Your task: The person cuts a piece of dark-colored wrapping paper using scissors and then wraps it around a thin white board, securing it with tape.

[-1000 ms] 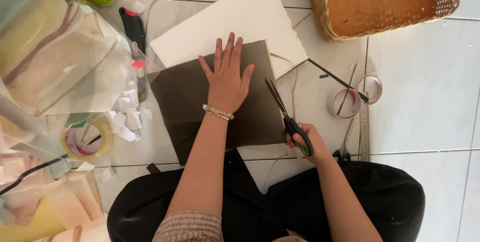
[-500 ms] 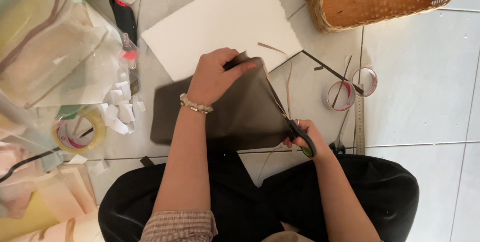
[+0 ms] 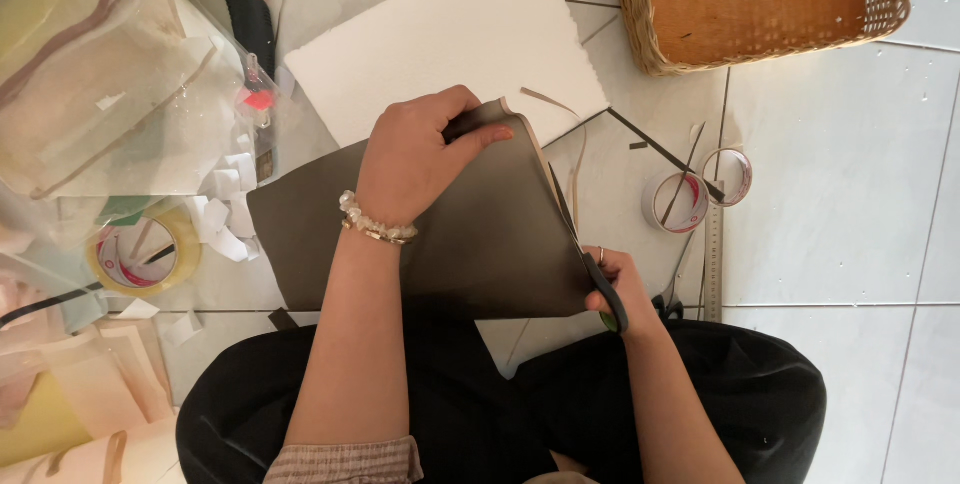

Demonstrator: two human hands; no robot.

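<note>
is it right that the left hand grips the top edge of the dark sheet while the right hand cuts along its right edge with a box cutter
Not quite. The right hand cuts with scissors, not a box cutter; the black and red cutter lies untouched on the floor. The rest holds: the left hand grips the top edge of the dark sheet, as the head view shows.

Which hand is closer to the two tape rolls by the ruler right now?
Right. The right hand, holding the scissors, sits just below-left of the tape rolls. The left hand grips the dark sheet's top edge, farther left across the sheet.
</note>
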